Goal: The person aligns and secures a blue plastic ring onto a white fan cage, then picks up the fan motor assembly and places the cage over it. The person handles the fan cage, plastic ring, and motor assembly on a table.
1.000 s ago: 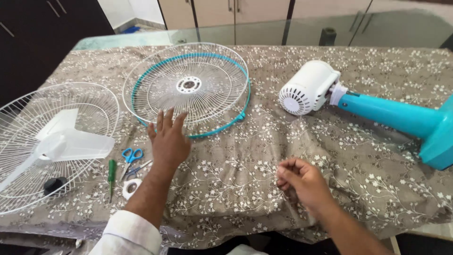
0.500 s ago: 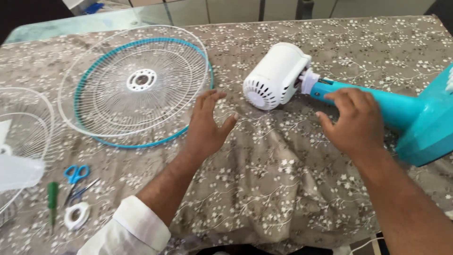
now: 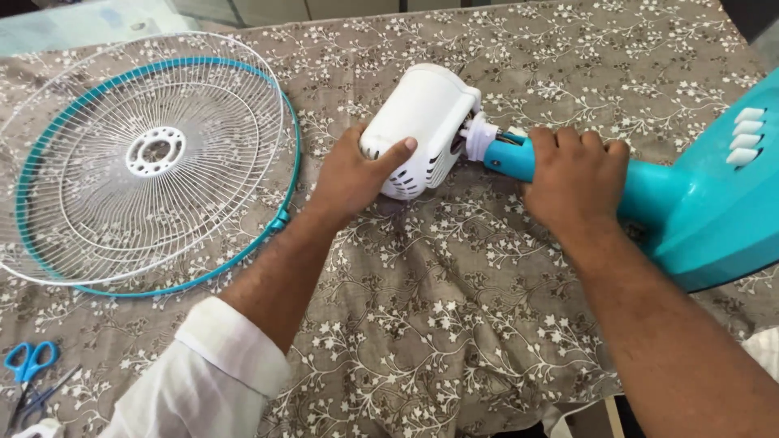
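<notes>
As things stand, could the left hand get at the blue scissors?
Probably yes: the left hand grips the white motor housing, but only bare floral cloth lies between it and the scissors at the lower left edge.

Floral cloth (image 3: 454, 324) over glass table (image 3: 73, 20)

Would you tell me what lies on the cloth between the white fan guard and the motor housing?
In the head view, only the left hand lies there, gripping the white motor housing; otherwise the flowered cloth beside the fan guard is bare.
</notes>
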